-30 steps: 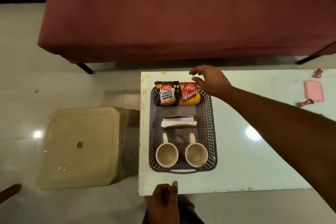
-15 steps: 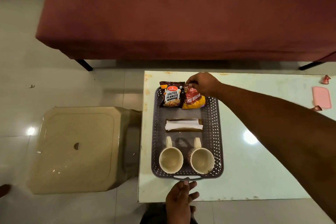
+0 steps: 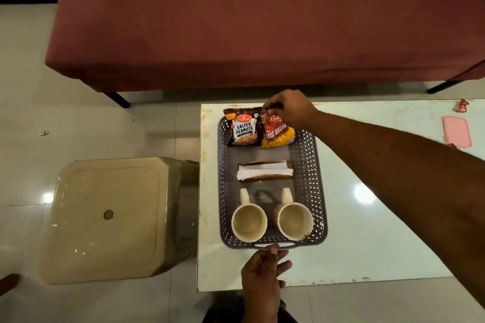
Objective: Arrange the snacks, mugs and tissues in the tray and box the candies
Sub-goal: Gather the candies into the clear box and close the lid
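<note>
A grey perforated tray (image 3: pixel 308 165) lies on the white table (image 3: pixel 367 231). At its far end a brown salted-peanuts packet (image 3: pixel 242 127) leans beside a red and yellow bhujia packet (image 3: pixel 277 134). My right hand (image 3: pixel 291 107) pinches the top edge of the red packet. Folded white tissues (image 3: pixel 265 171) lie across the tray's middle. Two cream mugs, one on the left (image 3: pixel 248 222) and one on the right (image 3: pixel 295 221), stand at the near end. My left hand (image 3: pixel 262 273) grips the tray's near handle. A pink box lid (image 3: pixel 456 130) and wrapped candies (image 3: pixel 462 106) lie far right.
A dark red sofa (image 3: pixel 249 21) runs behind the table. A beige plastic stool (image 3: pixel 110 217) stands on the tiled floor left of the table, close to its edge. The table's near edge is just beyond my left wrist.
My right hand moved from above the tray's far corner onto the red packet and closed on its top edge. My left hand came forward to the tray's near handle.
</note>
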